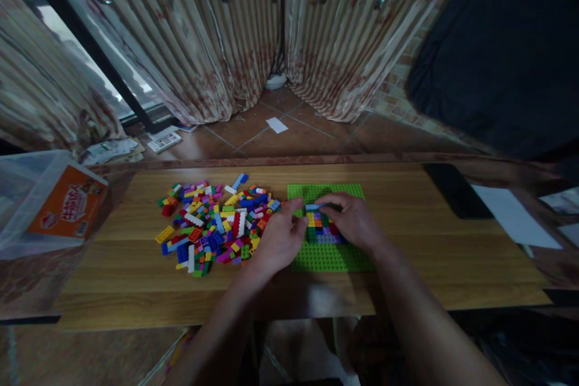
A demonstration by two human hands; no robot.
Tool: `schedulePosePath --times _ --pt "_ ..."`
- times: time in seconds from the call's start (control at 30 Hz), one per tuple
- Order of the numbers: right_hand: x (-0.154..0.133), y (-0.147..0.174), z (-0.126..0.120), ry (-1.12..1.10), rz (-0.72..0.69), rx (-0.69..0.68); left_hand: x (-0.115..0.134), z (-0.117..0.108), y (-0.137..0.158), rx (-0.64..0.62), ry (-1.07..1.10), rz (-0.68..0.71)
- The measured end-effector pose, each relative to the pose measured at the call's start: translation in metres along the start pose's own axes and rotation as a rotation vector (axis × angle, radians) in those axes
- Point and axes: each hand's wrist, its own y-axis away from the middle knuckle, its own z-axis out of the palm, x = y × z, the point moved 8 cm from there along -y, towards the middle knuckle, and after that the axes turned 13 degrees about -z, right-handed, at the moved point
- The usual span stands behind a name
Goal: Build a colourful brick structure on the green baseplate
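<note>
A green studded baseplate (pixel 337 260) lies on the wooden table, with a patch of coloured bricks (pixel 318 222) built on its middle. My right hand (pixel 351 218) reaches over the plate from the right; its thumb and index finger are closed on the right end of a light blue brick (pixel 311 207) at the patch's far edge. Over the left edge of the plate is my left hand (pixel 281 236), thumb and index finger apart, with no brick visible between them. Part of the built patch is hidden behind my right fingers.
Loose coloured bricks (pixel 217 226) are heaped left of the plate on the table (pixel 407 289). A clear plastic box (pixel 27 193) with an orange label stands at the far left. Toward the right end lie a black flat object (pixel 458 190) and white paper (pixel 515 217).
</note>
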Motion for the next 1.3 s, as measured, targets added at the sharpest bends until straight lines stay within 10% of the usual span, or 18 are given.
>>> schedulePosePath --times 1.07,1.3 --pt "0.004 -0.007 0.003 -0.073 0.01 0.027 0.0 0.012 0.004 0.016 -0.155 0.033" --pt "0.005 -0.001 0.004 -0.113 0.035 0.033 -0.003 -0.042 -0.001 0.297 -0.299 0.001"
